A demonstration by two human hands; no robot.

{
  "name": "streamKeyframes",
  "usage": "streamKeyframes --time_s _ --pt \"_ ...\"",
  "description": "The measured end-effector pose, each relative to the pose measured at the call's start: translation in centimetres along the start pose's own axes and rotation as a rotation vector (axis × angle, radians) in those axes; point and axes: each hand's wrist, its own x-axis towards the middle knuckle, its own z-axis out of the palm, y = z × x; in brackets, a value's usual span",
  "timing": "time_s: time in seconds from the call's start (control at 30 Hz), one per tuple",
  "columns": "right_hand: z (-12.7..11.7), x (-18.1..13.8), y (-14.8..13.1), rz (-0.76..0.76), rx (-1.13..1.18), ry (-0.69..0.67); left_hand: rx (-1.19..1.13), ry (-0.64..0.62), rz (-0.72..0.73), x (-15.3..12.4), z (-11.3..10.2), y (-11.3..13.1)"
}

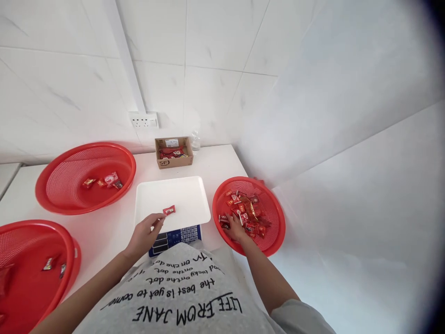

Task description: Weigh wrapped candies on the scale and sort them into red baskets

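My left hand [148, 232] pinches the end of a small red wrapped candy [169, 210] over the white tray [149, 190] of a weighing scale. On the near side, the scale's blue keypad panel [175, 237] shows below the tray. My right hand [235, 229] reaches down into the right red basket [276, 208], its fingers apart and touching wrapped candies [252, 211] in red, brown and white. Its fingertips are partly hidden among the wrappers, and nothing shows clearly gripped there.
A cardboard box [175, 161] of red packets stands at the back, beside a clear plastic bottle [195, 140]. Two more red baskets, one at far left [52, 185] and one at near left [64, 241], hold a few candies. White walls border the table's back and right.
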Motion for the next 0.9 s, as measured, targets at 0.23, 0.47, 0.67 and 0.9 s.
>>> streamKeyframes --time_s 0.23,0.47,0.67,0.9 --pt "-1.7 2.2 1.1 -0.074 0.065 0.126 -0.004 -0.01 0.001 0.5 1.1 1.0" --pt "-4.0 3.5 1.0 -0.074 0.241 0.187 0.001 -0.042 -0.026 0.2 2.1 1.0" --pt "-4.2 4.1 0.9 -0.047 0.308 0.231 0.001 -0.05 -0.031 0.1 2.6 1.4" --pt "-4.6 4.6 1.9 -0.003 0.248 0.233 0.048 -0.057 -0.026 -0.2 2.6 1.5"
